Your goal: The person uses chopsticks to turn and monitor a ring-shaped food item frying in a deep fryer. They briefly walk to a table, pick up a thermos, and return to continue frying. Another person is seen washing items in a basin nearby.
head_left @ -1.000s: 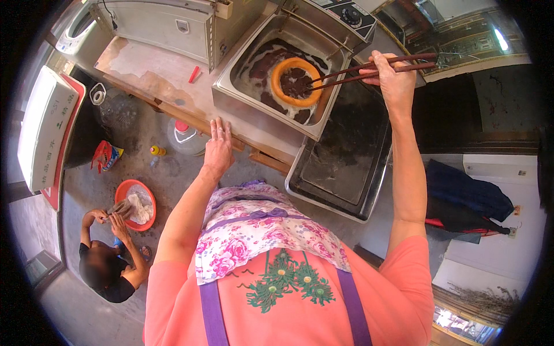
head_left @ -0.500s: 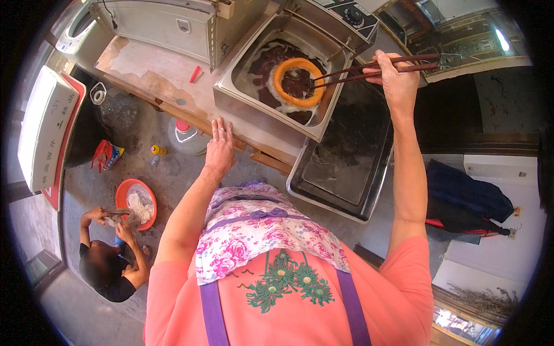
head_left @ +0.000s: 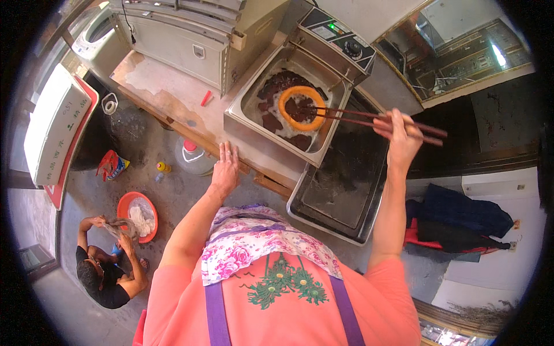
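Observation:
My right hand (head_left: 402,138) is closed around a pair of long dark chopsticks (head_left: 426,127). Their tips reach the right side of a golden-orange dough ring (head_left: 283,108) floating in dark, frothing oil (head_left: 276,85). The oil fills a square stainless-steel deep fryer (head_left: 259,140) on the worktop. Fingers stretched out, my left hand (head_left: 225,170) lies at the worktop's near edge (head_left: 199,134), left of the fryer, holding nothing.
A control panel (head_left: 337,37) with a knob backs the fryer; a black tray (head_left: 340,179) lies to its right. A metal cabinet (head_left: 179,49) and small red object (head_left: 206,98) occupy the worktop. At lower left a person (head_left: 104,279) handles greyish material beside an orange basin (head_left: 151,233).
My right hand has come lower and nearer to me, and the chopsticks now slope the other way, down toward my hand. The ring stays in the oil. The whole view has shifted.

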{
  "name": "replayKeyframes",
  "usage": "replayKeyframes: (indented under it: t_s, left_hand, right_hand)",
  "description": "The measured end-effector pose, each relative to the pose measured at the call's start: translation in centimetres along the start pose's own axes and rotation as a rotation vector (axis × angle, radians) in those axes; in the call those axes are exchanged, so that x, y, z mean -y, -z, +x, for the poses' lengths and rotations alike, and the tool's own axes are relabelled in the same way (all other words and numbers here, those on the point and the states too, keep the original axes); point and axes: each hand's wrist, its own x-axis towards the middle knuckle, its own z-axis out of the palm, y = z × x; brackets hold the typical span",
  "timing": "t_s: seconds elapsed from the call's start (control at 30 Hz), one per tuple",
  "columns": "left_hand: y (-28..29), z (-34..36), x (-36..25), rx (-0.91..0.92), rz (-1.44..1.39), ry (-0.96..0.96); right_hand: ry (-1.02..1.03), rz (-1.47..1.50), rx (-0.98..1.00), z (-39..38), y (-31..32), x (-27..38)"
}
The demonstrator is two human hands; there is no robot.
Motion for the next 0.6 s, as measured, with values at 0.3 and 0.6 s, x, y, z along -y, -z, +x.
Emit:
replayKeyframes:
  t_s: [0.3, 0.6]
  left_hand:
    - [0.5, -0.1, -0.1, 0.023, 0.014, -0.025]
    - [-0.5, -0.1, 0.4, -0.035, 0.006, -0.058]
  right_hand:
    - [-0.147, 0.308, 0.045, -6.7, 4.5, -2.0]
    - [-0.181, 0.371, -0.074, -9.4, 4.7, -3.4]
